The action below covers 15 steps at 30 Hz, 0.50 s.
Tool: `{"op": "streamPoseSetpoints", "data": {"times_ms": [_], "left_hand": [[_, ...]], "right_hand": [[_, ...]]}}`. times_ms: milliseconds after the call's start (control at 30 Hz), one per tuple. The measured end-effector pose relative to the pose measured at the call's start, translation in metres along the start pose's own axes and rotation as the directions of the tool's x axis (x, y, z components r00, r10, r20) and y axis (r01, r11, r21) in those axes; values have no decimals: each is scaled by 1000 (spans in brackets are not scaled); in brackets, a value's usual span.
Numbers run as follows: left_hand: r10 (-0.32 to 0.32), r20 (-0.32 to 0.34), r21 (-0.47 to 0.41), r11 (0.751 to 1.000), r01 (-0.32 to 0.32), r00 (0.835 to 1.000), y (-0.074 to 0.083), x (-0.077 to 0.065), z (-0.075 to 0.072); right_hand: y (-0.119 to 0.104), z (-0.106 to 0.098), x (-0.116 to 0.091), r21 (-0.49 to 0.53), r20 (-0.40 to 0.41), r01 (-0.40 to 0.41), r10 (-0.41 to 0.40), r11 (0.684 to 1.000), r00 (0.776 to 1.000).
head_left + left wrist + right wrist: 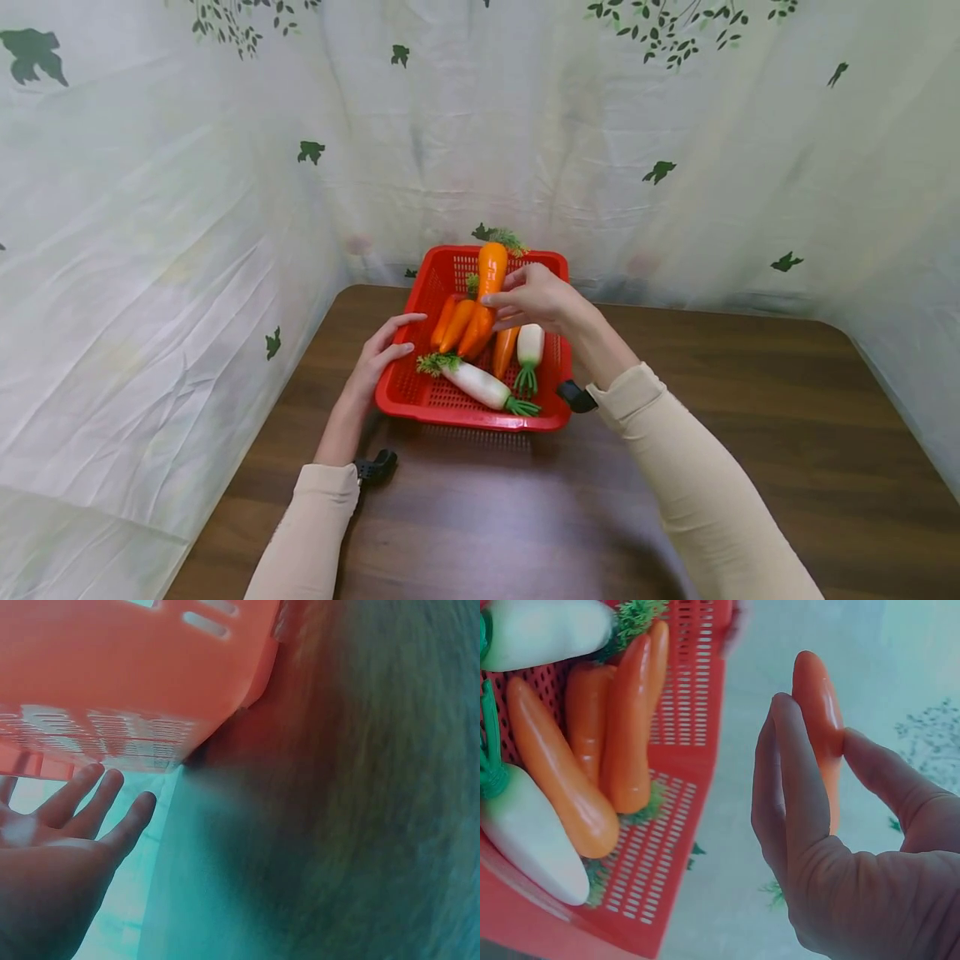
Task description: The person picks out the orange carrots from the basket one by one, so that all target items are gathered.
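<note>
An orange carrot (pixel 492 265) with a green top is pinched between the thumb and fingers of my right hand (pixel 549 300), raised over the basket. In the right wrist view that carrot (pixel 819 705) stands nearly upright, its lower part hidden by the fingers. Below, the red plastic basket (pixel 472 417) holds several carrots (pixel 455 327) and two white radishes, one radish (pixel 477 384) lying across the front, the other radish (pixel 530 342) at the right. My left hand (pixel 372 357) lies against the basket's left side with its fingers extended; the left wrist view shows them spread beside the perforated wall.
The basket stands on a dark brown wooden table (pixel 720 417), near its far edge. A pale curtain (pixel 480 150) with green leaf prints hangs behind and at both sides. Black wrist straps (pixel 576 397) sit on both forearms.
</note>
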<state>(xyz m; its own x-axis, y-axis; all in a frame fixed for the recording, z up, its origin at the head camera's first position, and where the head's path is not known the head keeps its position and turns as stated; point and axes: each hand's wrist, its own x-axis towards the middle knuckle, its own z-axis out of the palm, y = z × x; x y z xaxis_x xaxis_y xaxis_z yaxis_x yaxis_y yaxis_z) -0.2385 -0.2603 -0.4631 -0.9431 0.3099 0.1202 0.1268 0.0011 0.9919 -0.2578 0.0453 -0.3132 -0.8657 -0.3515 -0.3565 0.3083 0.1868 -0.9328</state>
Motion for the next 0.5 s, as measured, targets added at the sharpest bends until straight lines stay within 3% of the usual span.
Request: {"op": "streamPoseSetpoints", "data": {"times_ms": [233,500], "left_hand": [[8,-1,-12,1000,-8,1000,0,0,0],[12,6,-14,1000,-12,1000,0,-1,-1]], "right_hand": [[14,-8,-26,17,-8,117,-117,993,993],[39,-16,-53,0,-60,197,-197,980,979]]}}
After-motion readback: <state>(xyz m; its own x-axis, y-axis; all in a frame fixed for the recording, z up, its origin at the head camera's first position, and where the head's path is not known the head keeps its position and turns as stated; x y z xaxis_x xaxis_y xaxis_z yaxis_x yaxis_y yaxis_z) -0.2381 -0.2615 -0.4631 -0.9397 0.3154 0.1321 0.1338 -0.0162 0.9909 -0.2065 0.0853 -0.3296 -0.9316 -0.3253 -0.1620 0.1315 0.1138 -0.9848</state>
